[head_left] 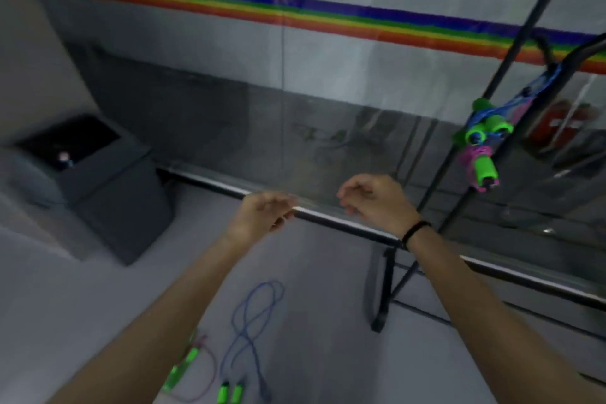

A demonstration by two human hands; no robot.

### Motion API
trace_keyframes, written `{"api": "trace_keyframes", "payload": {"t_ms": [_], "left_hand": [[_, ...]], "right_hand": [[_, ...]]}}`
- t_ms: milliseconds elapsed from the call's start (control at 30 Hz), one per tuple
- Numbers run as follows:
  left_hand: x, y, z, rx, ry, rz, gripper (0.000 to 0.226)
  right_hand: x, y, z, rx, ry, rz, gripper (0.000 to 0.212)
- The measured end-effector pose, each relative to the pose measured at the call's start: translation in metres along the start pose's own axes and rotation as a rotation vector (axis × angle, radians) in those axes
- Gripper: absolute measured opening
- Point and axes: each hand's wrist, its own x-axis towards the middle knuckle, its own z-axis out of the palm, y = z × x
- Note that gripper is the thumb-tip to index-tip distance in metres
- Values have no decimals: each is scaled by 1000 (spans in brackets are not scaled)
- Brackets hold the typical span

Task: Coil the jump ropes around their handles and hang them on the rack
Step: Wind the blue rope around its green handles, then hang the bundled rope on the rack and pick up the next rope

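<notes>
Two coiled jump ropes hang from the black rack [511, 52] at the right: a blue one [492, 126] with green handles, and a pink one [482, 167] just below it. On the floor below lies a loose blue rope [252, 328] with green handles [231, 393]. To its left lies a loose pink rope [210, 371] with green handles [182, 371]. My left hand [265, 215] and my right hand [373, 198] are raised in mid-air, fingers loosely curled, holding nothing. Both are left of the hanging ropes and well above the floor ropes.
A dark grey bin [98, 180] with an open top stands at the left by the wall. A glass panel with a rainbow stripe [295, 15] runs across the back, with a metal rail [344, 220] at its base. The rack's foot [382, 315] rests on the floor.
</notes>
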Motion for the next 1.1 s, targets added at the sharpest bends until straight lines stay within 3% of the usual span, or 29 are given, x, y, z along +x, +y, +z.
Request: {"api": "trace_keyframes", "payload": {"t_ms": [300, 733, 900, 1100], "left_hand": [[-55, -84, -116, 66, 88, -196, 28], [-72, -223, -246, 220, -15, -275, 15], [-42, -339, -246, 196, -35, -234, 15], [-1, -561, -222, 101, -33, -167, 18]], "right_hand": [[-4, -5, 153, 27, -267, 50, 11], [-21, 36, 368, 177, -222, 338, 10], [-32, 166, 474, 160, -243, 534, 15], [-51, 386, 618, 31, -261, 653, 24]]}}
